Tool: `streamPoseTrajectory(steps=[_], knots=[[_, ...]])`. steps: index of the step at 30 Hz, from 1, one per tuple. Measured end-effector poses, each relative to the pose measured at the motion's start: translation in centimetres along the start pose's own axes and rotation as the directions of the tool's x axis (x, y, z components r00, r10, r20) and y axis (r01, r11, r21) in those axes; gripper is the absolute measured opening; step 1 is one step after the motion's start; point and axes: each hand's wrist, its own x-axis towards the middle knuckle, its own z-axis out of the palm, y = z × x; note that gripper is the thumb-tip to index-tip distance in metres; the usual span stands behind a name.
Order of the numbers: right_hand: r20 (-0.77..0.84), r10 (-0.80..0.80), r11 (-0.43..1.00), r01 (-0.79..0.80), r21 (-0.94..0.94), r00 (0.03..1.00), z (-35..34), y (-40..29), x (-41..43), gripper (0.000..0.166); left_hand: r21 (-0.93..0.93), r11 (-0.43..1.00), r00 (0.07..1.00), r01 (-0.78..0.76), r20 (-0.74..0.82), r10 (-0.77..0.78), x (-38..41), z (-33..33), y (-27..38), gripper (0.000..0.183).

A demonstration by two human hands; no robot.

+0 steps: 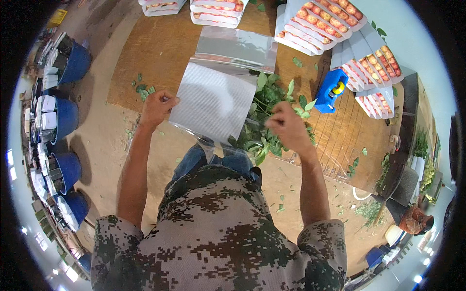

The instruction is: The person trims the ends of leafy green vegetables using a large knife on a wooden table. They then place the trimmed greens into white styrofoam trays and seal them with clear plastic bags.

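A white corrugated sheet (214,98) lies tilted at the table's near edge, over clear plastic film (207,140). My left hand (158,107) has thumb and fingertips closed at the sheet's left edge and seems to pinch it. To the right of the sheet are leafy green stems (267,98), partly under it. Above them is my right hand (289,125), blurred, with curled fingers; whether it grips anything is unclear. A stack of clear plastic sleeves (236,47) lies just beyond the sheet. The stems' flower heads, if any, are hidden.
A blue tape dispenser (331,91) with yellow core stands right on the wooden table (153,62). Wraps printed with roses (320,25) are stacked along the far side. Blue buckets (67,112) line the left floor. A person (415,220) is far right. Loose leaves are scattered about.
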Motion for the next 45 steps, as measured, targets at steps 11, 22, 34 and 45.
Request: streamPoseTrajectory(steps=[11, 22, 34, 45], knots=[[0.543, 0.140, 0.875, 0.153, -0.459, 0.828, 4.4, -8.6, 7.8, 0.032, -0.033, 0.999, 0.999, -0.037, 0.030, 0.038, 0.3, -0.4, -0.9, 0.018], [0.418, 0.120, 0.711, 0.216, -0.669, 0.900, 4.2, -5.4, 12.3, 0.043, -0.085, 0.991, 0.991, -0.101, 0.075, 0.107, 0.2, -1.0, -0.7, 0.019], [-0.370, -0.065, 0.879, -0.123, -0.461, 0.927, 3.5, -6.0, 4.6, 0.034, -0.163, 0.978, 0.980, -0.128, 0.129, 0.150, 1.3, -0.5, -2.5, 0.019], [0.023, 0.015, 0.652, 0.008, -0.758, 1.000, 16.9, -12.4, 5.7, 0.106, -0.279, 0.950, 0.955, -0.141, 0.216, 0.205, 2.5, -0.9, -3.4, 0.023]])
